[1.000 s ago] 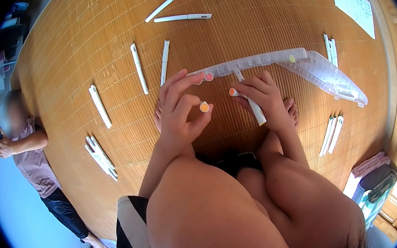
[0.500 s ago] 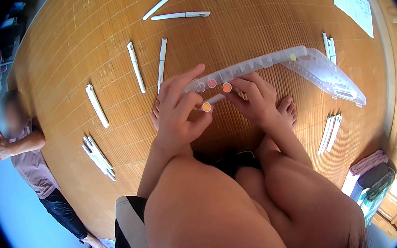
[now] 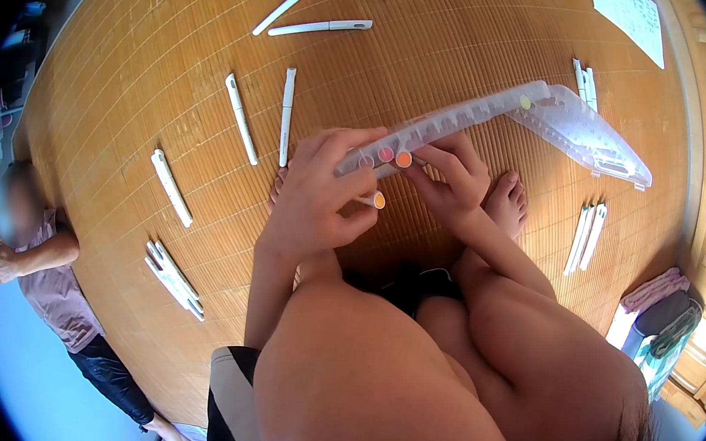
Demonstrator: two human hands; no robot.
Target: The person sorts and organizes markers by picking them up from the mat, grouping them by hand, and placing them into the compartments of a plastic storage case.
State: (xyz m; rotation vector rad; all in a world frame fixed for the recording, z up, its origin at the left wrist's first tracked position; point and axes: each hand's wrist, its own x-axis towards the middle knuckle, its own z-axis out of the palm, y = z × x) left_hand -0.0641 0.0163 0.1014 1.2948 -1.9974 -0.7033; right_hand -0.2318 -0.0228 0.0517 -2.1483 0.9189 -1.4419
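A clear plastic marker case is held up on edge with its lid folded out to the right. Pink and orange marker ends show along its lower left edge, and a yellow-green one near the hinge. My left hand is closed on a marker with a yellow-orange end, its upper fingers touching the case's left end. My right hand grips the case from below, fingertips against a marker with an orange end. Whether those fingertips also pinch that marker, I cannot tell.
Several white markers lie on the bamboo mat, including a left-hand bunch and a right-hand group. A paper sheet lies at the far right. Folded cloths sit right. Another person holds a phone at left.
My left hand has moved up and closer to the case, its raised fingers now lying over the case's left end. The yellow-orange marker end has shifted slightly right and down.
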